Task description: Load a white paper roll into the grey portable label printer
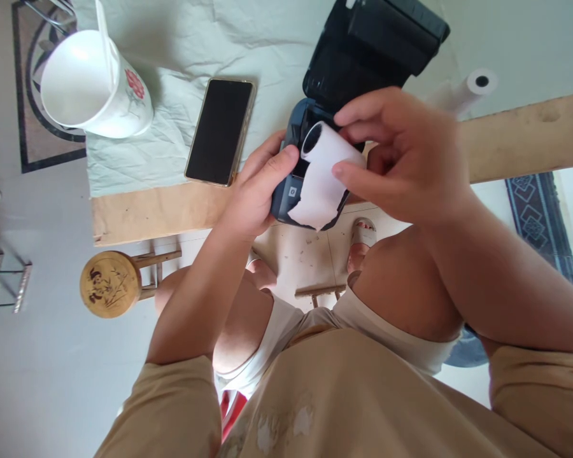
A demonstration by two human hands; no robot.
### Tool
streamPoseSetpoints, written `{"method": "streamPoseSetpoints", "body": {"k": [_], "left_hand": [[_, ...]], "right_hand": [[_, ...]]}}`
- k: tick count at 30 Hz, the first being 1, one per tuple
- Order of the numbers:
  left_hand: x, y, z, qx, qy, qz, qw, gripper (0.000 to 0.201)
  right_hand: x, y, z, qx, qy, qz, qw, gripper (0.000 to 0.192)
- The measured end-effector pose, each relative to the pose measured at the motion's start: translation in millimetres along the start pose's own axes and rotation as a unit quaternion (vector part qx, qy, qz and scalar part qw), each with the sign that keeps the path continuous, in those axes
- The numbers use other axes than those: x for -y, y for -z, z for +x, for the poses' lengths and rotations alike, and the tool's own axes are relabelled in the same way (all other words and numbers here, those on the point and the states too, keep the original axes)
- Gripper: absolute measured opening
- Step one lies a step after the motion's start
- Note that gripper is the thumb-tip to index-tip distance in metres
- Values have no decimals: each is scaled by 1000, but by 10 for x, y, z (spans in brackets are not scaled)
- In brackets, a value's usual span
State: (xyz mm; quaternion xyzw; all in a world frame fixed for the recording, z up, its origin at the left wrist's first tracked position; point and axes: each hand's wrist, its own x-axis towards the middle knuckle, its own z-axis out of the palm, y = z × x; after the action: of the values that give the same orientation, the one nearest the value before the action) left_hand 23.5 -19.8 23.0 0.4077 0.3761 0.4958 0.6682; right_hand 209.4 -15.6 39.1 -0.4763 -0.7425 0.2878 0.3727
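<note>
White thermal paper, a small roll (325, 152) with its loose tail hanging down, sits pinched in the right hand (401, 159), whose thumb and forefinger close narrowly on the roll's curved side while the other fingers arch over it. Such a roll looks light and easily crushed, its outer wrap soft and liable to unspool, so a hold across the two flat ends or lightly round the barrel seems safest, not by the free tail. The left hand (255, 194) is curled round the near left side of a dark blue-grey portable printer (286, 191), thumb pressed against the body beside the open paper bay; it grips the casing, which looks rigid and smooth. The printer's black lid (377, 44) stands swung open behind the roll. The printer rests at the tabletop (138, 213) edge, partly on a pale cloth (181, 121). Left of it on the cloth lies a dark-screened smartphone (219, 130), further left a white floral jug (95, 89). A spare paper roll (472, 86) lies to the right.
</note>
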Motion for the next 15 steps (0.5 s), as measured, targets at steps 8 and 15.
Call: {"method": "streamPoseSetpoints", "body": {"k": [8,15], "left_hand": [[56,17,21,-40,-9,-24,999,19],[29,-20,16,-49,-2,-12,999,20]], "right_hand": [[-291,145,152,-95,-72,289,950,28],[-405,214,5,-133,30,-10,991,18]]}}
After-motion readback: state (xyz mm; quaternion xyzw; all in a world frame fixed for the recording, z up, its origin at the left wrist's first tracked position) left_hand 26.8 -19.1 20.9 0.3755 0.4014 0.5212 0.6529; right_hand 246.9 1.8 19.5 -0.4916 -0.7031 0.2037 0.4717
